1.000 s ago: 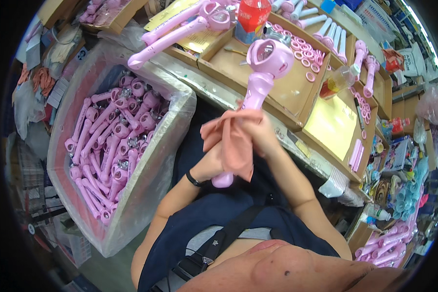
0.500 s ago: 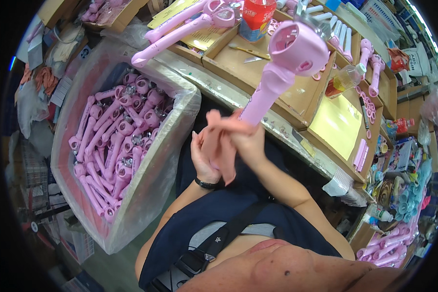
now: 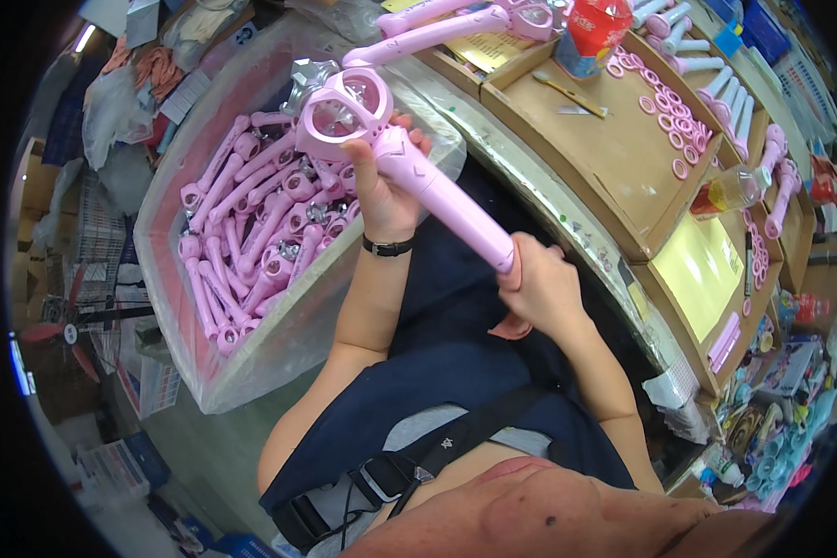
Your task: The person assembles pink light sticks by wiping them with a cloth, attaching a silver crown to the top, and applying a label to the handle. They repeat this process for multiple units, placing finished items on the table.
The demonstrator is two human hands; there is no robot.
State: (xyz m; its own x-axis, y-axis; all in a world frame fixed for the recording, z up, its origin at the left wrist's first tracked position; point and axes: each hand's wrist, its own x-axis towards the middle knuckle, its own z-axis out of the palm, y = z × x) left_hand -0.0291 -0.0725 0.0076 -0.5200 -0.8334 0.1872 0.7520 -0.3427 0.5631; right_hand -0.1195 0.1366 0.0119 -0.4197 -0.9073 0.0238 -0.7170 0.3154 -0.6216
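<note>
Cardboard trays [image 3: 577,139] of pink parts line the desk [image 3: 553,195] to the right of a plastic-lined bin [image 3: 316,299] heaped with pink wands [image 3: 260,209]. One pink wand [image 3: 448,202] slants across the bin's right rim, its round head over the heap and its handle running down to the right, away from the bin. Beside that rim the left forearm reaches up, the left hand [image 3: 388,193] cupped around the wand's neck, thumb raised. Farther right of the bin, the right hand [image 3: 547,286], forearm angled inward, grips the handle's end, with salmon cloth [image 3: 511,327] hanging below.
</note>
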